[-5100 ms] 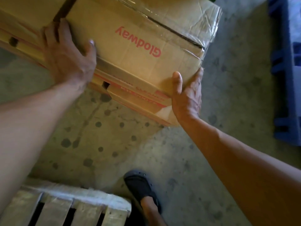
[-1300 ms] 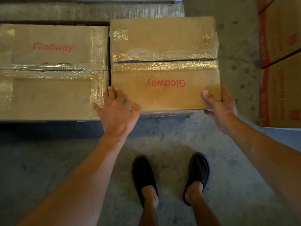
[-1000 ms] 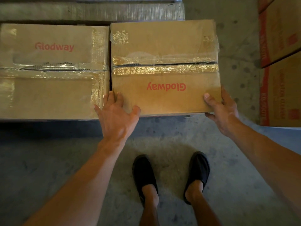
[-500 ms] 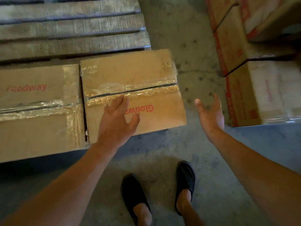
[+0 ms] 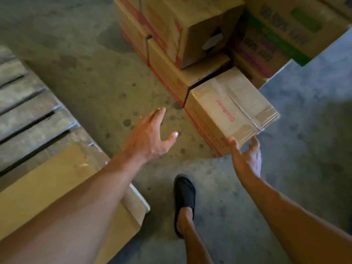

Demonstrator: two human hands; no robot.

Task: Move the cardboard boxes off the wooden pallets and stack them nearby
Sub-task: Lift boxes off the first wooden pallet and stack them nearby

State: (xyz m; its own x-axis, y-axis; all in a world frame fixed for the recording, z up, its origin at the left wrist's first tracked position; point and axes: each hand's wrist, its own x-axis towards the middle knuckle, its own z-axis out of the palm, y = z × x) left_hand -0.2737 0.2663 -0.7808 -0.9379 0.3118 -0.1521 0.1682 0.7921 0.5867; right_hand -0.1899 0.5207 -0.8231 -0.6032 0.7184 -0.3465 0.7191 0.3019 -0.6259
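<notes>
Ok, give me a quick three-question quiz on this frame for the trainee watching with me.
1. True or false: the left hand is gripping a box.
2. Which hand is at the near corner of the Glodway box? A) left B) right C) neither
3. Fill in: the lettering on the Glodway box is ____ in colour.

Key: 1 false, it is open in the air above the floor; 2 B, the right hand; 3 red.
</notes>
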